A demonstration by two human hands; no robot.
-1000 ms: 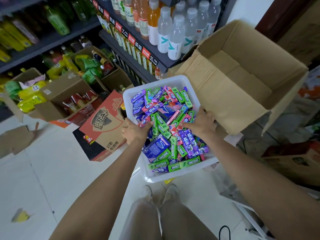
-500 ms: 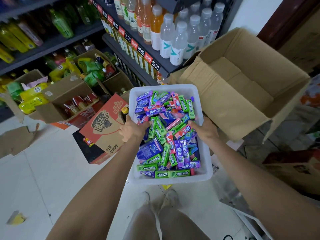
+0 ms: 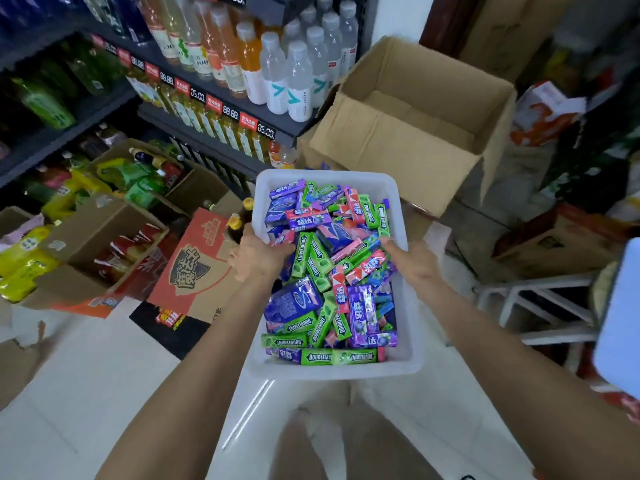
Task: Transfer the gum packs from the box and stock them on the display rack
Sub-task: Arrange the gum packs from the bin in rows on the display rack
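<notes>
1. A white tub (image 3: 408, 355) is held up in front of the person, heaped with gum packs (image 3: 332, 271) – green, purple, blue and pink, lying every which way.
2. The left hand (image 3: 258, 259) grips the tub's left rim, thumb curled over the edge onto the packs.
3. The right hand (image 3: 414, 263) holds the right rim, fingers bent in over the packs at that side.
4. Behind the tub a big cardboard box (image 3: 408, 133) stands open, its inside bare brown board as far as shows.
5. At left, more open cartons (image 3: 104, 233) hold green and yellow pouches and red packets; a red-printed flat carton (image 3: 194, 268) leans beside them.
6. Dark shelves (image 3: 221, 123) with red price tags carry bottles (image 3: 298, 77) – clear, orange and yellow drinks in rows.
7. The floor (image 3: 86, 393) is pale tile; a white metal frame (image 3: 540, 306) stands at right.
8. The right edge is blurred: a pale blue shape (image 3: 620, 317) there is cut off and I cannot tell what it is. The tub's underside and the fingers beneath it are hidden.
</notes>
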